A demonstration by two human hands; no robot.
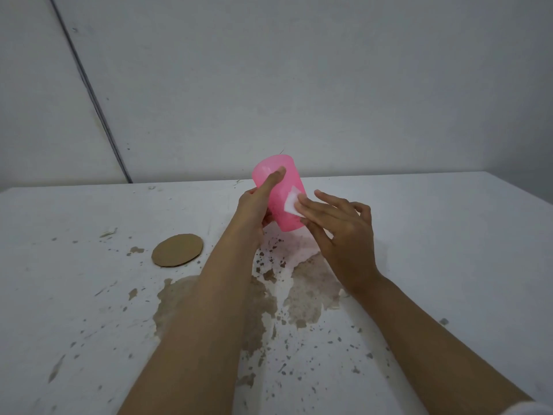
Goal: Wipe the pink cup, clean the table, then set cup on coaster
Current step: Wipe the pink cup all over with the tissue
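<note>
Above the stained table [89, 310], the pink cup [278, 193] is gripped by the left hand [254, 211]; a white tissue [291, 202], apparently, is pressed on by right hand [341, 232] fingers. Wiping is underway; table cleaning follows, the coaster [177, 250] left waiting.

Wiping the pink cup above the stained surface

I saw the left hand [254, 205] gripping the pink cup [278, 193] off the surface [449, 235], tilted, its thumb stretched along the cup's wall. The right hand [344, 232] pressed a small white wipe [291, 204] flat against the cup's side with its fingertips [302, 200], the remaining fingers spread loose. A round brown coaster [177, 250] lay bare on the surface, well apart to the left of the cup. Brown stains [305, 298] and scattered specks covered the white surface beneath both forearms. A grey wall [299, 85] stood behind.
</note>
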